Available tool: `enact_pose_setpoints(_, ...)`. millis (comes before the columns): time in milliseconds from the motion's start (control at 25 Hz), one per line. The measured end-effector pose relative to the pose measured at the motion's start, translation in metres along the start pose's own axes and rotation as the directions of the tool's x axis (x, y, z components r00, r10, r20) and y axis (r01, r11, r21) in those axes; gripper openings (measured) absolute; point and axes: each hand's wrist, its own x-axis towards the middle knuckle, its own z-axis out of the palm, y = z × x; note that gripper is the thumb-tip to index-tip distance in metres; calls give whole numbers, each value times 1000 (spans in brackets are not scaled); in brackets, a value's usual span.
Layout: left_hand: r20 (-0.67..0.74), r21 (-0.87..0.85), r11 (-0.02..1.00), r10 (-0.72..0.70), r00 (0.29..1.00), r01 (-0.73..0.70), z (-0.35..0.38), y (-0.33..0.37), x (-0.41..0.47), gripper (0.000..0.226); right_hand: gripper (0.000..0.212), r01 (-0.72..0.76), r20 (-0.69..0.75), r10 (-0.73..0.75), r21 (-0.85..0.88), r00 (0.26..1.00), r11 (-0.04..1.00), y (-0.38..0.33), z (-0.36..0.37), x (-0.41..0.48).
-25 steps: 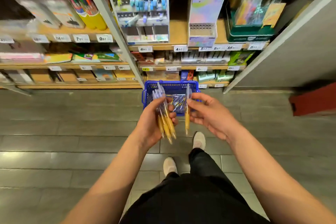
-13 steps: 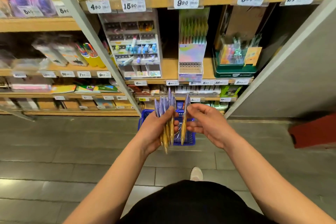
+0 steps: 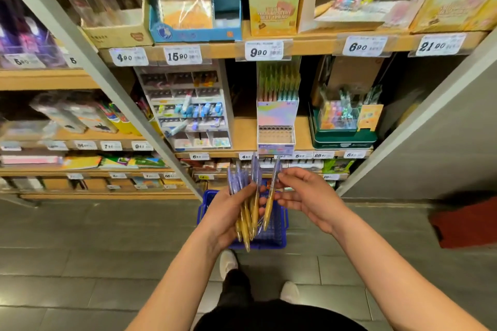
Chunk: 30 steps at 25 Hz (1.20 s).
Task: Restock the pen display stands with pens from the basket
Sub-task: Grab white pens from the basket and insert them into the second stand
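Floor (image 3: 80, 250): grey tiling is spreading out on every side of the blue basket (image 3: 271, 243). Wooden shelving (image 3: 317, 44) is rising behind the basket, with a grey upright (image 3: 113, 94) slanting away up to the basket's left.

Your left hand (image 3: 226, 212) is hovering above the basket, its fingers wrapping a bundle of pens (image 3: 246, 220). The yellow barrels are pointing down and the clear violet tops are pointing up.

Your right hand (image 3: 309, 199), above the basket's right rim, is pinching a single pen (image 3: 269, 204) of the same kind between thumb and fingertips, just beside the bundle.

A pastel pen display stand (image 3: 277, 118) is standing on the shelf above the basket, showing rows of round holes at its front.

Price tags (image 3: 263, 50), high above the basket, are reading left to right: 4 90, 15 90, 9 90, 6 90, 21 90.
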Motion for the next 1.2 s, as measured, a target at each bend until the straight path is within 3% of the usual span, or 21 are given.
enact_pose_setpoints(520,39,109,988,-112,993,107,-57,75,103,37,12,8,-191,2,53,981,999,3,43,95)
enact_pose_setpoints(800,-27,113,990,-85,996,87,-54,75,151,35,9,-41,-147,42,10,988,999,-6,18,145)
enact_pose_setpoints(1000,-104,103,993,-47,993,58,-58,78,179,28,14,90,-339,-117,-94,933,991,-11,-24,200)
enact_pose_setpoints(1120,-125,84,994,-57,991,67,-46,77,191,33,19,158,-448,-287,-304,846,939,-11,-32,243)
enact_pose_setpoints(1200,-148,68,995,-68,987,78,-36,72,199,34,15,192,-429,-421,-481,800,855,-7,-34,267)
